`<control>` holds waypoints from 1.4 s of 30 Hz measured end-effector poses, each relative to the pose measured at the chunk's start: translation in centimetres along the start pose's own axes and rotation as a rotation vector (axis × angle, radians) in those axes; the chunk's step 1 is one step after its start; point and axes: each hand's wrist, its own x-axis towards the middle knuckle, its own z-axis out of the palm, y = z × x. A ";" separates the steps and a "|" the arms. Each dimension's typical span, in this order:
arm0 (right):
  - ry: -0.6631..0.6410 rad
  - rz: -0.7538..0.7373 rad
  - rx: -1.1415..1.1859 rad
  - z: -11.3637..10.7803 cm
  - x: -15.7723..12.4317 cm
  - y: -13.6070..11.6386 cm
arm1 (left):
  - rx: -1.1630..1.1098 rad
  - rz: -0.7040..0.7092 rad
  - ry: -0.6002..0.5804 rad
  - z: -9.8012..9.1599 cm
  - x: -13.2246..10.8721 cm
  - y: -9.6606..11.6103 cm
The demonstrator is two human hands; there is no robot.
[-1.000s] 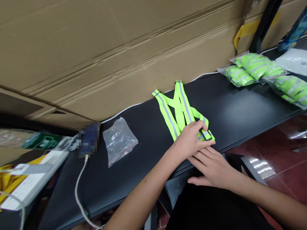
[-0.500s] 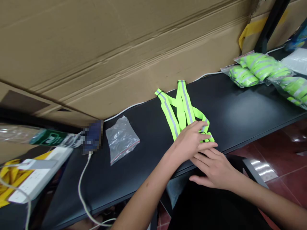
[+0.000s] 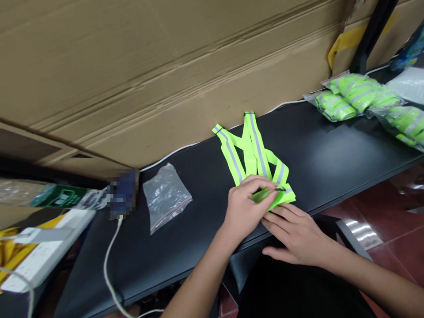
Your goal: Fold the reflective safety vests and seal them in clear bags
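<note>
Currently, the left hand [image 3: 247, 207] is closed in a narrow pinch on the near end of a neon yellow reflective harness [image 3: 253, 152], fingers curled over the gathered webbing. A small black buckle [image 3: 281, 188] sits at those fingertips. The right hand [image 3: 294, 236] lies open and palm down, fingers slightly spread, with its fingertips at or just beside the lower edge of the harness, close under the left hand. No firm grip by the right hand is visible.

The harness lies on a black surface [image 3: 314, 145], between its front and back edges, with two straps running away from the hands toward the back edge. Grey reflective stripes run along the webbing.

To the left, well apart from the harness, lies a clear zip bag [image 3: 166, 197] with a red seal. Farther left is a pixelated object [image 3: 122, 194], too blurred to identify, with a white cable [image 3: 109, 260] running from it across the surface. A white power strip [image 3: 43, 251] sits at the lower left.

To the right, near the back edge, lie clear bags of neon yellow reflective items [image 3: 357, 95], touching one another, and a white packet [image 3: 406, 84] lies just beyond them. A large cardboard sheet [image 3: 165, 75] stands behind the surface. Red tile floor [image 3: 380, 216] shows below the front edge.
</note>
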 end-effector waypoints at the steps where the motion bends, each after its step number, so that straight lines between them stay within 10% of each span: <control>1: 0.002 0.001 -0.003 0.0 0.0 0.0 | 0.072 0.053 0.069 0.3 0.3 0.0; 8: 0.012 0.000 -0.015 0.2 0.1 -0.1 | 0.492 0.502 0.221 1.8 1.0 -0.7; 23: 0.027 -0.028 0.105 -0.4 0.3 0.6 | 0.299 0.194 -0.267 0.2 -0.9 -0.4; 29: 0.123 0.036 0.080 -2.4 0.1 3.3 | 0.208 0.190 -0.286 0.3 -1.1 -0.6; 36: -0.184 0.042 -0.076 -2.7 0.4 4.4 | 0.079 0.293 -0.137 0.2 -2.3 -1.6; 42: -0.147 0.012 -0.103 -2.9 0.8 4.1 | 0.394 0.285 -0.150 0.2 -4.6 -0.5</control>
